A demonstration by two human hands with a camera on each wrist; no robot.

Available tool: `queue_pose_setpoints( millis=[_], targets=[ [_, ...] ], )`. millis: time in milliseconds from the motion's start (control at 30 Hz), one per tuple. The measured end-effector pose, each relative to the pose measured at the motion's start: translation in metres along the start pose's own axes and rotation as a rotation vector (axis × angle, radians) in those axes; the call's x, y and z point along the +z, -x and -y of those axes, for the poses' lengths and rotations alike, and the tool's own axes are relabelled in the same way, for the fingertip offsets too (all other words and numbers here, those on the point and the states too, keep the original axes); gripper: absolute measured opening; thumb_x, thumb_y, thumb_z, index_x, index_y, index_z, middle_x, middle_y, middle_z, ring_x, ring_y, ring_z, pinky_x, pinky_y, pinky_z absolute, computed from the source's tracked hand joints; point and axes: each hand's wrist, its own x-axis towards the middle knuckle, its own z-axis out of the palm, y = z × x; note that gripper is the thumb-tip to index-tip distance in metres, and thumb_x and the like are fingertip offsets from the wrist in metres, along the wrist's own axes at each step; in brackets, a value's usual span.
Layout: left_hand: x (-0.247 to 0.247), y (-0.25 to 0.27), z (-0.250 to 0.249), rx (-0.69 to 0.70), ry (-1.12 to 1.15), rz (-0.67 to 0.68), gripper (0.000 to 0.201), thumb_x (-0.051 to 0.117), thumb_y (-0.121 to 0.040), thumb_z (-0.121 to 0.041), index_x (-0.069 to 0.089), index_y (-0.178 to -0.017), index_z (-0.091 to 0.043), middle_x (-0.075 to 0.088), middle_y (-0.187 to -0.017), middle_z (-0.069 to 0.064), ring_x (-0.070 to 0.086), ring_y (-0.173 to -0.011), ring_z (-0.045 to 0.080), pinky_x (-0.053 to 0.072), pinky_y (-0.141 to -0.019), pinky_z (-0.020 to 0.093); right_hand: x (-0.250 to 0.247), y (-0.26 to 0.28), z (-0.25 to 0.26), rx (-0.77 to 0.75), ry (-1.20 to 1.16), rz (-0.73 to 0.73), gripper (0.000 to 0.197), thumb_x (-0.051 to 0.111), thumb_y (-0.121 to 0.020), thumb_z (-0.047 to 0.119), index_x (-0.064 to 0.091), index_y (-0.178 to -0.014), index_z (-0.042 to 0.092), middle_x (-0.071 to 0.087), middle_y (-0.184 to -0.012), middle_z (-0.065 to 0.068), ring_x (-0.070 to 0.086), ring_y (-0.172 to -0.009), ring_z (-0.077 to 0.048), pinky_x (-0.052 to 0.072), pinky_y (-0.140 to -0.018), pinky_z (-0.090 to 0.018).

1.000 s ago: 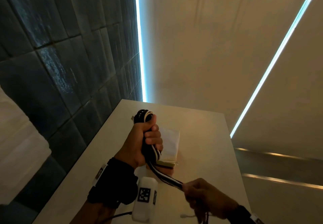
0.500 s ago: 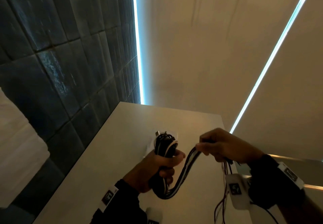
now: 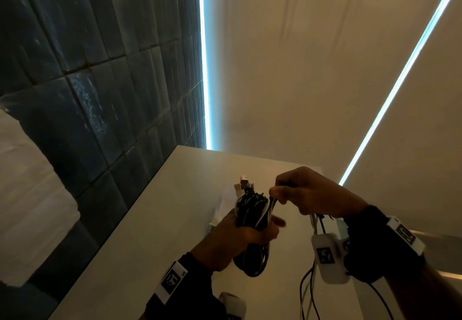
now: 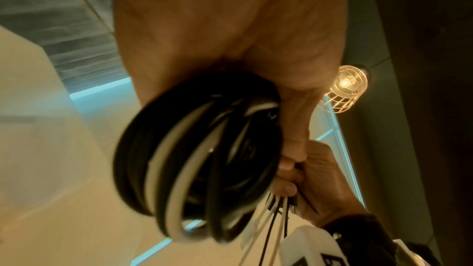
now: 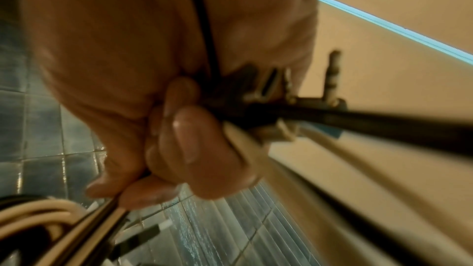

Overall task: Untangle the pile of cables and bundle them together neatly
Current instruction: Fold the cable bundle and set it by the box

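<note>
1. Tabletop (image 3: 150, 219): pale surface beside a dark tiled wall (image 3: 87, 82) on the left.
2. Cable bundle (image 3: 252, 209): looped black and white cables, held above the tabletop.
3. Left hand (image 3: 232, 239): grip clamped around the bundle's middle.
4. Right hand (image 3: 307, 192): grip pinched on loose cable ends (image 3: 308, 284), which hang below it, just right of the bundle.

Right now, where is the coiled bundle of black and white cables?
In the head view the cable bundle sits low and centre, gripped in the left hand above the white table, with the right hand pinching its loose strands just to its right.
</note>
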Motion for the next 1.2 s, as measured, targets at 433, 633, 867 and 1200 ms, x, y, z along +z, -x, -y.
queue_pose_setpoints(
  millis=[433,633,867,1200],
  targets=[
    [-0.011,-0.009,-0.003,-0.038,0.422,-0.119,0.024,0.07,-0.077,-0.025,0.055,-0.065,-0.011,0.041,-0.05,0.002,0.046,-0.044,0.016,0.045,-0.054,0.03,0.027,0.02,-0.057,-0.008,-0.518,0.143,0.041,0.05,-0.095,0.044,0.054,-0.07,0.011,0.055,-0.063,-0.014,0.056,-0.057,-0.027,0.048,-0.061,-0.037],
    [-0.015,-0.007,0.0,-0.057,0.443,-0.138,0.03,0.07,-0.081,-0.027,0.049,-0.068,-0.01,0.04,-0.048,0.0,0.043,-0.039,0.013,0.045,-0.049,0.027,0.052,0.036,-0.077,-0.019,-0.912,0.102,0.041,0.057,-0.092,0.041,0.058,-0.096,0.0,0.045,-0.06,-0.01,0.046,-0.044,-0.02,0.046,-0.053,-0.033],
    [-0.008,-0.015,0.011,-0.084,0.401,-0.275,0.046,0.077,-0.073,-0.044,0.044,-0.069,-0.013,0.035,-0.046,-0.001,0.039,-0.037,0.013,0.043,-0.047,0.026,0.071,0.041,-0.055,0.045,-0.878,-0.364,0.029,0.045,-0.098,0.037,0.055,-0.083,0.014,0.036,-0.063,-0.003,0.023,-0.046,-0.012,0.024,-0.039,-0.021],
    [0.021,-0.024,0.012,-0.053,0.36,-0.231,0.079,0.073,-0.061,-0.071,0.062,-0.1,-0.004,0.065,-0.085,0.017,0.064,-0.076,0.032,0.055,-0.077,0.042,0.096,0.013,0.0,-0.123,-0.289,-0.731,0.009,0.042,-0.099,0.023,0.043,-0.09,0.021,0.059,-0.069,0.004,0.061,-0.053,0.0,0.047,-0.047,-0.012]
  ],
)
